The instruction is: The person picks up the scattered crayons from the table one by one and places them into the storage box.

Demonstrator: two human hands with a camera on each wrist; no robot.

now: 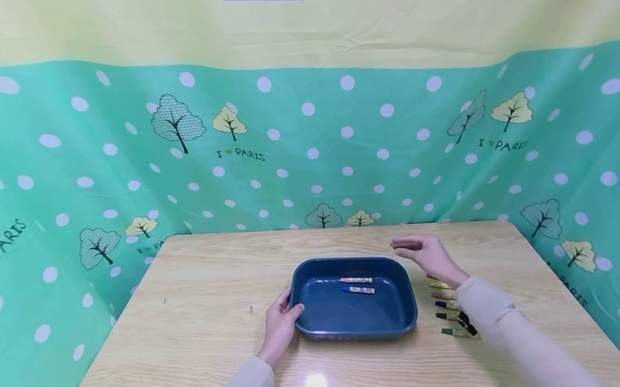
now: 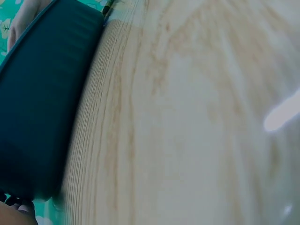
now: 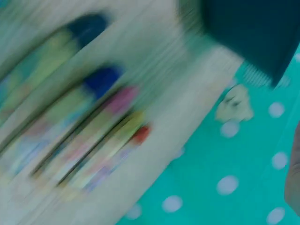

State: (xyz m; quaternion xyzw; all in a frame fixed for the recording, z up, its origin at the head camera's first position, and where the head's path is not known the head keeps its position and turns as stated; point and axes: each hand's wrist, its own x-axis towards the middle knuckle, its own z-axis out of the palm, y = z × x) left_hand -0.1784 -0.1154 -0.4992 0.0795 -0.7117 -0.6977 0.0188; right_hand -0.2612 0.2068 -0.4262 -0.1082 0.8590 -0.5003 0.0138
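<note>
“Head view, with twelve o'clock at the table's far edge: where to look first?”

“At the dark blue, round-cornered rectangular plastic tray, flat on the pale wood-grain tabletop.”

“And at the tray's rim?”

“Toward eight or nine o'clock, the left hand: clamped on the wall, thumb over the rim, fingers round the outside. In the left wrist view, mostly outer wall, plus fingertips down at seven.”

“Inside?”

“Two slim crayons in printed paper wrappers, both a little toward twelve from the centre: a blue-tipped crayon, tip at nine o'clock, and just beyond, nearly parallel, a pale pinkish crayon.”

“And the right hand?”

“Near the tray's corner, between one and two o'clock, thumb and fingers close together. Anything pinched between them? Cannot tell; too small in the head view, and only a sliver of hand at the edge of the blurred right wrist view.”

“Beside the tray?”

“Between three and four o'clock, a row of wrapped crayons on the wood, tips toward the tray. From the near end: green-tipped crayon, very dark-tipped crayon, navy-tipped crayon, pink-tipped crayon, yellow-tipped crayon, then, clearest from the right wrist, a red-tipped crayon.”

“Behind, at twelve?”

“Hanging green cloth with white dots and printed trees.”
</note>
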